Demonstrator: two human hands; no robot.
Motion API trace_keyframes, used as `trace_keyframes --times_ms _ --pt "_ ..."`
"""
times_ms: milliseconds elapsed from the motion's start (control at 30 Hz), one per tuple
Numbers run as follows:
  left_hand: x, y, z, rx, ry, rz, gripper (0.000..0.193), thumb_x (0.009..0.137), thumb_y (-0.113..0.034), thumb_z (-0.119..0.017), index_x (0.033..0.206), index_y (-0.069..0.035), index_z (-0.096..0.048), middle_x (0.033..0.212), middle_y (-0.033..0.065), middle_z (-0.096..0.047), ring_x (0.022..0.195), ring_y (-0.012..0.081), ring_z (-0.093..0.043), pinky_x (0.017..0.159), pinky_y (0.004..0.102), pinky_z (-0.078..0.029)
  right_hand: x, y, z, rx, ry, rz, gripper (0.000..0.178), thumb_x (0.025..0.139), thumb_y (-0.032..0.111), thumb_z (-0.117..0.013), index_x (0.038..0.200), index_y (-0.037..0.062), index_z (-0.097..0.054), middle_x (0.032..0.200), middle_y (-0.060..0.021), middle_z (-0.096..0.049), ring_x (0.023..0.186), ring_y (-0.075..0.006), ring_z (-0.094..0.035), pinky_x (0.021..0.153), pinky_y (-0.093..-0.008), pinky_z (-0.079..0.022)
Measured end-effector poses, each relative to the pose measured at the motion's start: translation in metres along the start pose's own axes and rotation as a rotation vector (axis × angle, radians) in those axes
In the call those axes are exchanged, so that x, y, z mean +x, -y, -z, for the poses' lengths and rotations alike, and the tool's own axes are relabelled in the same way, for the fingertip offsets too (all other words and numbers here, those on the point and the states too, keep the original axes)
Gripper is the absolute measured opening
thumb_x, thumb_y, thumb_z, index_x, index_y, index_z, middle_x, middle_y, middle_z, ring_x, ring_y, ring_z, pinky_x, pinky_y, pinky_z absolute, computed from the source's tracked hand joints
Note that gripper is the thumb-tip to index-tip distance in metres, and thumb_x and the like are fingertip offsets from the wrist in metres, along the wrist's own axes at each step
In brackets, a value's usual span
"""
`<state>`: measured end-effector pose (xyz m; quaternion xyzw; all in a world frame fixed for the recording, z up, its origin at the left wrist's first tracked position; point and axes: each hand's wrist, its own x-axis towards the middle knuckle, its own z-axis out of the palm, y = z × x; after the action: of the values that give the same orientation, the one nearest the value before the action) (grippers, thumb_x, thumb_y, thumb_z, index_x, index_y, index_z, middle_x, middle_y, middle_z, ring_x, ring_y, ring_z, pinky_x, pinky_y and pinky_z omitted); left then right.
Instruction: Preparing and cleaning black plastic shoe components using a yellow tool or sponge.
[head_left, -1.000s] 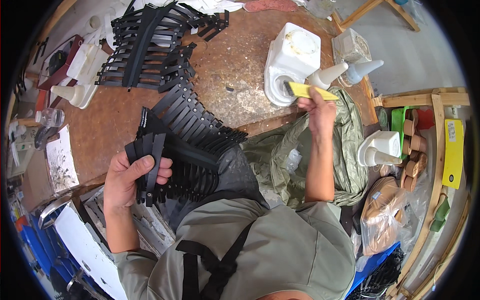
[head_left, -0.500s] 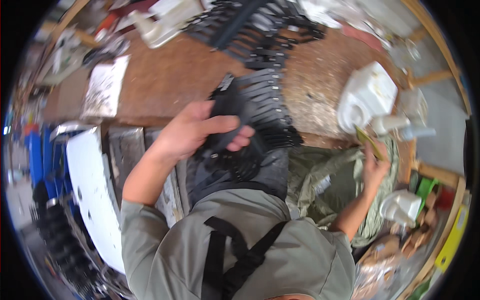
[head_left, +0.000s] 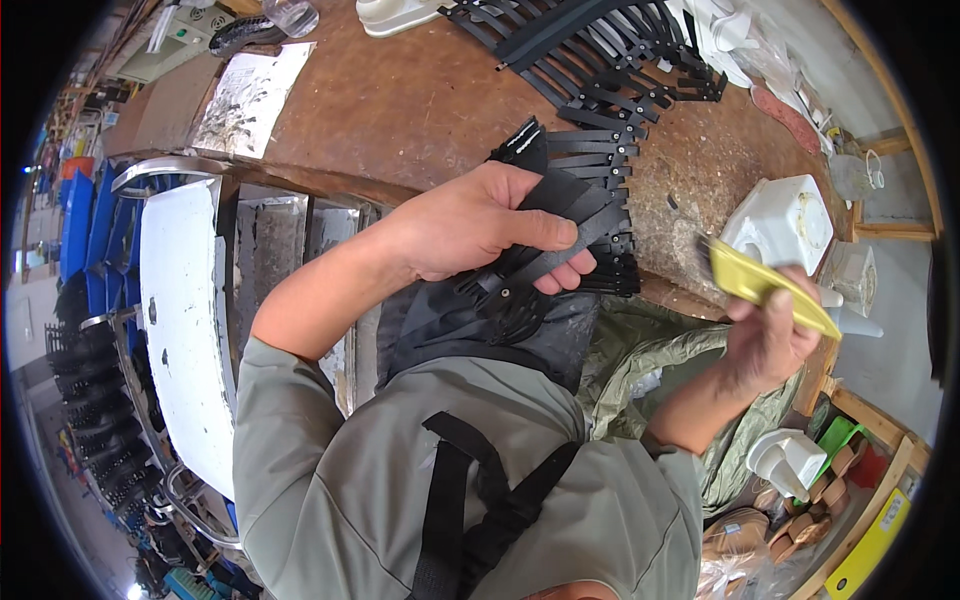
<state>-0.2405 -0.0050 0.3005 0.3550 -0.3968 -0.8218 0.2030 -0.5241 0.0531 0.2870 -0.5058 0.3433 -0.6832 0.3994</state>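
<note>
My left hand (head_left: pixel 470 225) is closed on a black strappy shoe upper (head_left: pixel 575 205), thumb on top and fingertips showing beneath. Its flat black bands fan out, and a row of riveted straps (head_left: pixel 618 185) trails from it onto the bench. Some of the bundle hangs over my lap, partly behind the hand. On the right, my right hand (head_left: pixel 768 345) grips a brush (head_left: pixel 770 285) by its flat yellow handle. The dark bristles (head_left: pixel 706 258) point left, in the air above the bench edge, apart from the upper. A white plastic container (head_left: pixel 785 222) stands just beyond the brush.
More linked black straps (head_left: pixel 590 50) lie across the far side of the brown workbench (head_left: pixel 370 110). A stained white sheet (head_left: pixel 252 100) is at the left. Olive cloth (head_left: pixel 640 365) drapes below the bench edge. A white stool seat (head_left: pixel 182 330) stands left, and brown sandals (head_left: pixel 790 535) sit lower right.
My right hand has brought the brush left and away from beside the white container, with its bristles now in plain sight. The view has shifted; my left hand keeps its hold on the upper.
</note>
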Motion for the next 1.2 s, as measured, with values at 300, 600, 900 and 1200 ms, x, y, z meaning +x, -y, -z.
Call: trace_keyframes --times_ms 300,600,900,1200 --pt "0.002 0.001 0.004 -0.037 0.069 -0.006 0.026 0.09 -0.012 -0.058 0.111 0.005 -0.058 0.096 0.0176 -0.067 0.083 0.0205 -0.067 0.073 0.0304 -0.055 0.05 -0.022 -0.067 -0.349 0.485 0.218 0.016 0.076 -0.005 -0.066 0.092 -0.0068 -0.065 0.081 -0.0153 -0.064 0.059 -0.0155 -0.058 0.053 -0.0221 -0.043" --pt "0.006 -0.004 0.006 -0.071 0.068 0.036 0.023 0.089 -0.011 -0.059 0.106 0.005 -0.06 0.095 0.0173 -0.067 0.081 0.021 -0.067 0.072 0.0313 -0.056 0.06 -0.027 -0.068 -0.447 0.402 0.33 0.017 0.074 -0.004 -0.067 0.091 -0.0069 -0.066 0.082 -0.017 -0.067 0.063 -0.0189 -0.061 0.055 -0.0284 -0.047" --pt "0.002 -0.003 0.008 -0.087 0.007 -0.003 0.022 0.089 -0.011 -0.058 0.099 0.007 -0.062 0.091 0.0195 -0.067 0.076 0.0232 -0.068 0.069 0.0319 -0.057 0.048 -0.028 -0.051 -0.246 0.134 0.005 0.017 0.081 -0.002 -0.065 0.097 -0.0077 -0.064 0.081 -0.0148 -0.066 0.054 -0.0115 -0.056 0.046 -0.0206 -0.043" --pt "0.002 -0.005 0.009 -0.082 0.02 -0.004 0.023 0.088 -0.011 -0.058 0.097 0.009 -0.062 0.089 0.0209 -0.067 0.073 0.0236 -0.068 0.067 0.0325 -0.057 0.05 -0.038 -0.03 -0.113 0.027 -0.134 0.02 0.081 0.004 -0.067 0.098 -0.0058 -0.064 0.076 -0.0137 -0.065 0.057 -0.0128 -0.057 0.051 -0.023 -0.045"
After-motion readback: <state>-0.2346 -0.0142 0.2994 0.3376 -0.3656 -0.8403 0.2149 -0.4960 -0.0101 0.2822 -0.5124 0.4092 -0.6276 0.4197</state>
